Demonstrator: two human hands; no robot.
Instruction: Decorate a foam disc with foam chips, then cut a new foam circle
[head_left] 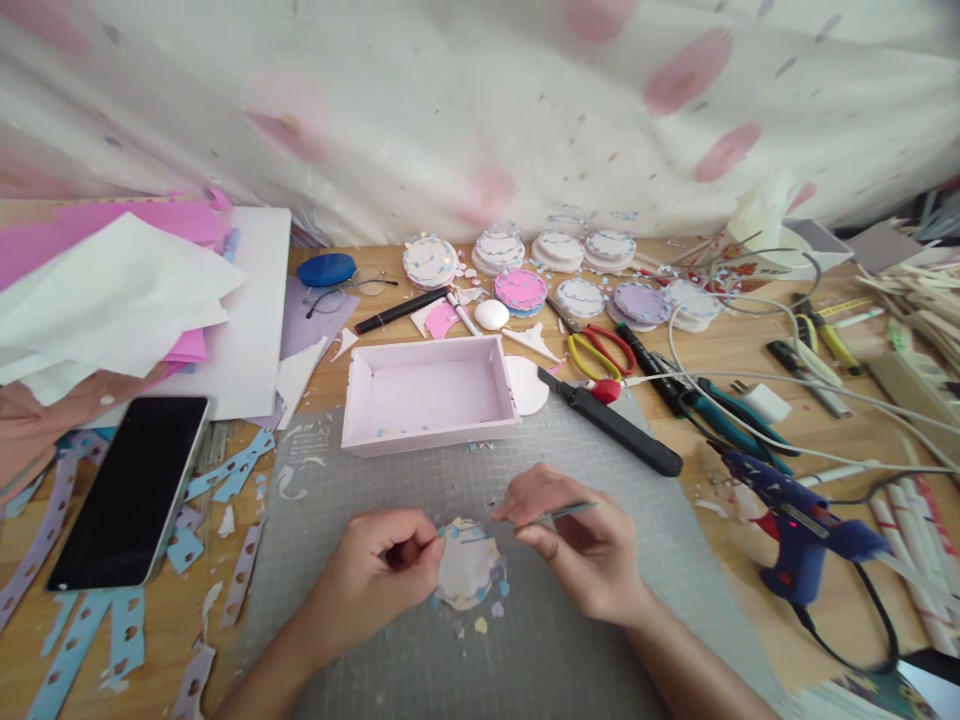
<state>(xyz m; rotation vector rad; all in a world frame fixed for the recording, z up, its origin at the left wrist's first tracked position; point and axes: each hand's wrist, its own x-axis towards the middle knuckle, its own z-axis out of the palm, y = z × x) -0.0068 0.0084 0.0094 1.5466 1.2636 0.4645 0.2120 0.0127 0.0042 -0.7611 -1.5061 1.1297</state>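
A round white paper disc [466, 568] lies on the grey cutting mat [360, 660], ringed with small blue, cream and lilac paper hearts. Thumb and forefinger of my left hand [386, 560] are pinched together at the disc's left edge; whatever is between them is too small to make out. On the other side, my right hand [577, 545] grips slim grey tweezers [574, 510], their tip pointing left just above the disc's upper right edge. A few loose hearts [481, 625] lie below the disc. Behind both hands stands a shallow pale pink box [431, 440].
Several decorated paper discs [520, 290] line the back. Scissors [600, 350], a black cutter [622, 430], teal pliers [739, 415] and a blue glue gun [802, 530] with white cables occupy the right. A phone [131, 490] and punched paper strips [71, 660] are left.
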